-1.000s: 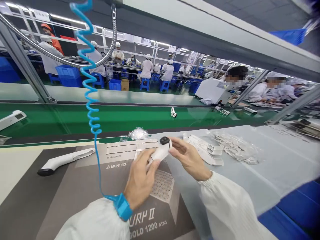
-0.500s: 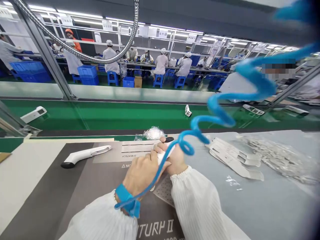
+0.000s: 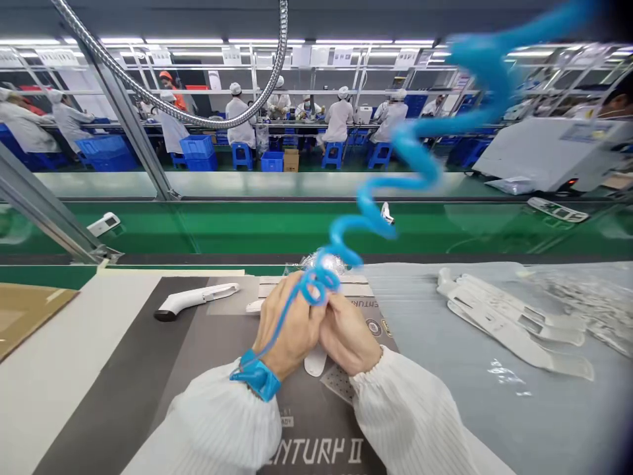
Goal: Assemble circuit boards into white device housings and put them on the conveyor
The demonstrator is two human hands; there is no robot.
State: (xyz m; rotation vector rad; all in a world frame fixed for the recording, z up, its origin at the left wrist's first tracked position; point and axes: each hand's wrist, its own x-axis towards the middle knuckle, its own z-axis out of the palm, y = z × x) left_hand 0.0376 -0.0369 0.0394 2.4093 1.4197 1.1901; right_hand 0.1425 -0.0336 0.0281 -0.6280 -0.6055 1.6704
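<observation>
Left hand (image 3: 285, 323) and right hand (image 3: 346, 334) curl close together, seemingly gripping a smooth white plastic piece (image 3: 315, 361), mostly hidden; a coiled blue cord (image 3: 487, 56) rises from a wrist strap (image 3: 257, 376).

Blue crates (image 3: 196, 148) and blue stools (image 3: 333, 155) stand beyond the green conveyor belt (image 3: 277, 227).

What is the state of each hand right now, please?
Left hand: closed, holding a white handheld device, mostly hidden.
Right hand: closed on the same device.
</observation>
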